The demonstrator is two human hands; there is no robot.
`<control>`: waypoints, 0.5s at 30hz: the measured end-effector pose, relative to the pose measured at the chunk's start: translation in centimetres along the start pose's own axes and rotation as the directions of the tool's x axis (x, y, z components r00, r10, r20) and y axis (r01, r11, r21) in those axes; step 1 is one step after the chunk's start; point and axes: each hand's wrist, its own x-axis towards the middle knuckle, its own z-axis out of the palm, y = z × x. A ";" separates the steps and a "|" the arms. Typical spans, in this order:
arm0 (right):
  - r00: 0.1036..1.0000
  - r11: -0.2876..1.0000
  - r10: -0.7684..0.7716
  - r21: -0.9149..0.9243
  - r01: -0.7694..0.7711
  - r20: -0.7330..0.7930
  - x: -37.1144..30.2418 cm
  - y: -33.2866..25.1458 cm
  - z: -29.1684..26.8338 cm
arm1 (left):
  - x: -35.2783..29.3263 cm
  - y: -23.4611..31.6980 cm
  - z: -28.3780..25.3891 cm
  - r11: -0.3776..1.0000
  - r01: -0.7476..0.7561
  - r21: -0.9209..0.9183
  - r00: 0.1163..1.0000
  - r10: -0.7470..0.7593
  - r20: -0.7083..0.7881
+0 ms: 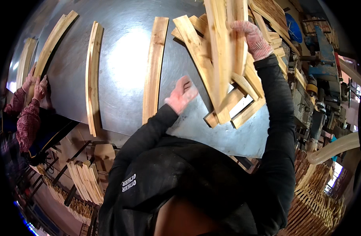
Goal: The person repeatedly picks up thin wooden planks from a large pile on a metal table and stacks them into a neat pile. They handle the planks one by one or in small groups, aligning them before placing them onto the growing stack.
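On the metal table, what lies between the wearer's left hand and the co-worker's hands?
In the head view: a wooden board near the left hand, then a second board farther left, with bare tabletop between them.

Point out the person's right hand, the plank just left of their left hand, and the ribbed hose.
Right hand (pixel 254 38): head view, middle of the gloved hand.
Plank (pixel 155 70): head view, middle of its upper face.
Ribbed hose (pixel 335 148): head view, on its curved wall.

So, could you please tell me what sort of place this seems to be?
Most likely a woodworking workshop: wooden strips lie on a large metal table, a machine with blue parts stands at the right, and a wood stack shows at lower left.
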 end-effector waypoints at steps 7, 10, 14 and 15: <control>0.985 0.532 0.064 0.830 -0.168 0.159 -2.7 8.3 7.4 | 3.0 3.9 -2.3 0.474 0.448 -0.758 0.888 -0.334 0.316; 0.969 0.456 -0.004 0.863 -0.217 0.246 -5.7 9.9 10.8 | 1.3 4.0 -5.7 0.809 0.549 -0.207 0.823 -0.567 -0.030; 0.828 0.846 0.405 -0.184 -0.500 -0.387 -9.5 8.1 13.8 | -2.6 5.9 -12.0 0.854 0.089 0.513 0.952 0.078 -0.296; 0.750 0.691 0.336 -0.391 -0.607 -0.570 -10.5 9.3 13.7 | -2.3 6.9 -14.5 0.651 0.077 0.755 0.909 0.266 -0.322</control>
